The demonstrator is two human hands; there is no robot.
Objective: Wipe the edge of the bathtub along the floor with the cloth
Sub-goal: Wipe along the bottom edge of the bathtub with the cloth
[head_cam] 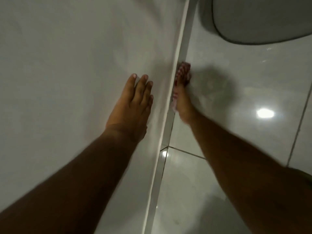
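Observation:
The white bathtub [76, 56] fills the left half of the view, and its rim runs diagonally from top centre to bottom centre. My left hand [133, 102] lies flat on the tub surface near the rim, fingers together. Below the rim, my right hand [183, 100] presses a red-and-white checked cloth [183, 70] against the tub's side where it meets the floor. The cloth sticks out past my fingertips; part of it is hidden behind the rim. The frame is blurred.
Glossy white floor tiles [244, 102] with grey grout lines lie to the right, reflecting a ceiling light. A rounded white fixture with a dark rim [261, 17], likely a toilet, stands at the top right.

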